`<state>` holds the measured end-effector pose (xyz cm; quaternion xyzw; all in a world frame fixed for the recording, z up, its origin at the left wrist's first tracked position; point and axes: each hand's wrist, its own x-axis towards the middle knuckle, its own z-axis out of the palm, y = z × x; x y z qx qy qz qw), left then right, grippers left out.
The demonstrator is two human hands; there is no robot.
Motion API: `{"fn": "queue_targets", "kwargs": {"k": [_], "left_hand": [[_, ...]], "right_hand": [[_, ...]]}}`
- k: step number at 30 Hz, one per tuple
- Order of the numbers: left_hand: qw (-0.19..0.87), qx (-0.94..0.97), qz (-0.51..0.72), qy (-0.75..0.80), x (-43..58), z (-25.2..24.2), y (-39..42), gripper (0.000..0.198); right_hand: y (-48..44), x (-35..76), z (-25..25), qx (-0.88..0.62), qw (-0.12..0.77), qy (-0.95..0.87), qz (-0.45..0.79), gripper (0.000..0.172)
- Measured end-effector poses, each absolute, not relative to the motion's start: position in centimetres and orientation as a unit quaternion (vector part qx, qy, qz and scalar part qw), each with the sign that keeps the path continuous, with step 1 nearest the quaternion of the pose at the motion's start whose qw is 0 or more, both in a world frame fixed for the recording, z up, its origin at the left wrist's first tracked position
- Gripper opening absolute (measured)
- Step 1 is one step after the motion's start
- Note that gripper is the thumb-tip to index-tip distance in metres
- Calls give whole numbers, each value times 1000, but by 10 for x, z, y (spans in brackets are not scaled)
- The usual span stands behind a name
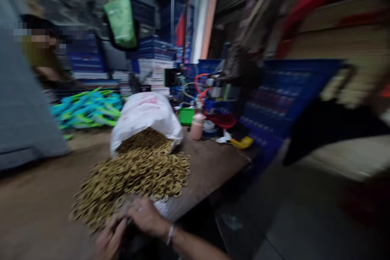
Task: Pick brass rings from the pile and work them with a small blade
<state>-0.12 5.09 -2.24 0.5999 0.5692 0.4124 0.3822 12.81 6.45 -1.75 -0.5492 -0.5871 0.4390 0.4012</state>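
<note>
A large heap of yellowish rings point(131, 174) spreads over the brown table point(210, 160), spilling from the mouth of a white sack point(146, 109). At the heap's near edge, my left hand point(112, 235) has its fingers bent and blurred, close beside the other hand. My right hand point(146, 215), with a band on its wrist, is curled at the table's front edge, its fingertips near the left hand. Whatever lies between the hands is too dark and blurred to make out. A small clear plastic piece point(161, 207) lies just beyond the right hand.
Behind the sack are a pile of blue and green items point(88, 109), a green tray point(186, 116), a pink bottle point(198, 126) and a yellow object point(242, 142). A person point(42, 57) is at the far left. Blue crates point(274, 97) stand right.
</note>
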Motion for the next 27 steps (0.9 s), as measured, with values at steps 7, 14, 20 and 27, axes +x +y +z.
{"fn": "queue_targets", "kwargs": {"k": [7, 14, 20, 27], "left_hand": [[628, 417, 405, 517, 15, -5, 33, 29], [624, 435, 426, 489, 8, -9, 29, 27], [638, 434, 435, 463, 8, -7, 29, 28], [689, 378, 434, 442, 6, -8, 28, 27]], "right_hand": [[57, 136, -4, -518, 380, -595, 482, 20], [47, 137, 1, -479, 337, -557, 589, 30], [46, 138, 1, -470, 332, -465, 672, 32], [46, 136, 0, -478, 336, -466, 664, 34]]}}
